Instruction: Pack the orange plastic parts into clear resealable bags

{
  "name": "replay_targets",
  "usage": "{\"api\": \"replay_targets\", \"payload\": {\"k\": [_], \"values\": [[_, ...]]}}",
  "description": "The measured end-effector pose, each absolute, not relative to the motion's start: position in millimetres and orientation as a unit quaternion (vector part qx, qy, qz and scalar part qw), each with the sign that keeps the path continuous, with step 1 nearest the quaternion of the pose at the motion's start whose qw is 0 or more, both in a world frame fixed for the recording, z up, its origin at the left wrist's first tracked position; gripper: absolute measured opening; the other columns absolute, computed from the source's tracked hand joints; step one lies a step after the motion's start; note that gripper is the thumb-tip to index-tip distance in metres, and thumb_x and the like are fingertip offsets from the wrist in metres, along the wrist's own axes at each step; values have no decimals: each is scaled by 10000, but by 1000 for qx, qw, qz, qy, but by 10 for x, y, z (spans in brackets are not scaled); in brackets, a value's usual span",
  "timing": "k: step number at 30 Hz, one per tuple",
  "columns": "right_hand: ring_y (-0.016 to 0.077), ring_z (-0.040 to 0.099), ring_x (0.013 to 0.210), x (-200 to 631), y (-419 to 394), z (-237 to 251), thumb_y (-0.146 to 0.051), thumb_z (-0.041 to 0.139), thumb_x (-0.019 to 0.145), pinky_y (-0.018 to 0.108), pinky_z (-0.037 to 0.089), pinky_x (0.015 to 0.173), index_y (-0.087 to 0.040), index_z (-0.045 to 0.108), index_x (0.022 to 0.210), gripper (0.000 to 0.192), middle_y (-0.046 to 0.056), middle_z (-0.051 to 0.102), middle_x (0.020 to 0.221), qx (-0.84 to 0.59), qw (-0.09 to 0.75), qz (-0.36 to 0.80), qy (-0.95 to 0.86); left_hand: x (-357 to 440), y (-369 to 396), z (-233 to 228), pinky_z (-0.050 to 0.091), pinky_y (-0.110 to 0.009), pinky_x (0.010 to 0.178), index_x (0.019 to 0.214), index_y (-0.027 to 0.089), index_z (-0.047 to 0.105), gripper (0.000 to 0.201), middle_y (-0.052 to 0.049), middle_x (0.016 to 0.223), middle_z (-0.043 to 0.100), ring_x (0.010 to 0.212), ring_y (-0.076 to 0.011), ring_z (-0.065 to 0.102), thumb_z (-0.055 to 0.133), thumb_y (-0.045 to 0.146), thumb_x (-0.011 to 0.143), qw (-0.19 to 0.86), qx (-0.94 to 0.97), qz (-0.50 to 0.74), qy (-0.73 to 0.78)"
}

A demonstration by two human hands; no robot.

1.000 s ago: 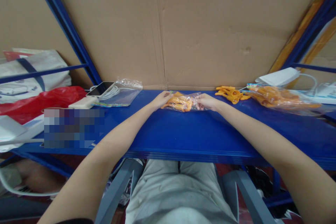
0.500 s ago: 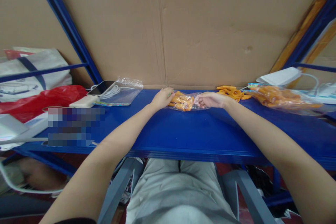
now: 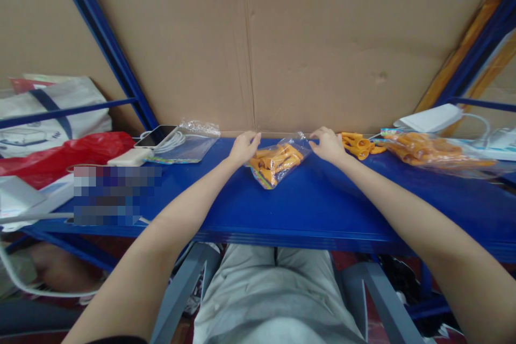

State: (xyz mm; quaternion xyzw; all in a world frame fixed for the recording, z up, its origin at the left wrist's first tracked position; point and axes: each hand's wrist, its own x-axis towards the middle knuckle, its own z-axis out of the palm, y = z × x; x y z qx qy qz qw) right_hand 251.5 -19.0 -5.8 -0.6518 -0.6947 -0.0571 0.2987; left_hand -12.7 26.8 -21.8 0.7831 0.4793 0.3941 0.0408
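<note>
A clear plastic bag [image 3: 278, 160] with several orange, hollow pieces inside lies slanted on the blue table, its coloured edge toward me. My left hand [image 3: 245, 148] is open just left of the bag, thumb and fingers apart. On the other side, my right hand [image 3: 327, 145] is also open, its fingertips close to the bag's far right corner; whether they touch it I cannot tell. Loose orange pieces [image 3: 358, 145] lie right behind my right hand. Farther right rests a larger clear bag [image 3: 431, 150] of similar orange pieces.
A flat clear bag [image 3: 195, 148] lies on the left beside a phone [image 3: 158, 136] and a coiled white cable [image 3: 171, 142]. Red plastic [image 3: 97, 145] and a white box [image 3: 20, 196] are farther left. Cardboard [image 3: 306, 54] backs the blue table [image 3: 306, 209]; blue posts stand on both sides.
The bag of orange pieces has turned, its coloured edge now swung toward me. Both hands have come off it, fingers spreading, and sit slightly farther back.
</note>
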Motion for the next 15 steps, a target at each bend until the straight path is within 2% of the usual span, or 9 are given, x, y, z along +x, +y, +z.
{"api": "replay_targets", "payload": {"k": [2, 4, 7, 9, 12, 15], "values": [[297, 602, 1144, 2544, -171, -49, -296, 545, 906, 404, 458, 940, -170, 688, 961, 199, 158, 680, 1167, -684, 291, -85, -664, -158, 287, -221, 494, -337, 929, 897, 184, 659, 302, -80, 914, 748, 1002, -239, 685, 414, 346, 967, 57, 755, 384, 528], [284, 661, 1025, 2573, -122, -51, -387, 520, 941, 346, 482, 855, -162, 680, 820, 301, 163, 727, 1004, -713, 269, -24, -647, -187, 300, -221, 504, -320, 876, 948, 176, 648, 270, -58, 771, 735, 927, -238, 707, 434, 340, 965, 98, 737, 368, 559], [236, 694, 824, 2596, -29, -98, -464, 502, 960, 282, 479, 716, -185, 595, 569, 490, 139, 736, 794, -720, 256, 124, -633, -213, 316, -226, 514, -284, 768, 857, 174, 635, 349, 0, 455, 585, 698, -220, 708, 378, 369, 992, 196, 720, 359, 560], [204, 679, 746, 2580, 6, -150, -454, 523, 958, 269, 468, 659, -183, 574, 523, 514, 133, 740, 780, -707, 281, 199, -618, -209, 339, -246, 509, -263, 700, 807, 180, 619, 387, 25, 368, 504, 563, -197, 668, 350, 378, 1003, 254, 706, 370, 547], [176, 661, 742, 2507, -7, -215, -385, 572, 947, 258, 469, 657, -165, 608, 543, 461, 132, 748, 810, -681, 335, 266, -594, -172, 388, -302, 499, -246, 688, 802, 191, 594, 283, 24, 447, 591, 553, -168, 654, 431, 335, 981, 291, 682, 397, 541], [147, 646, 734, 2404, -55, -248, -240, 622, 914, 245, 481, 697, -157, 631, 572, 351, 91, 734, 749, -647, 384, 313, -580, -121, 413, -355, 497, -261, 786, 849, 193, 583, 110, -6, 638, 710, 738, -172, 701, 539, 254, 929, 298, 661, 415, 549]]}}
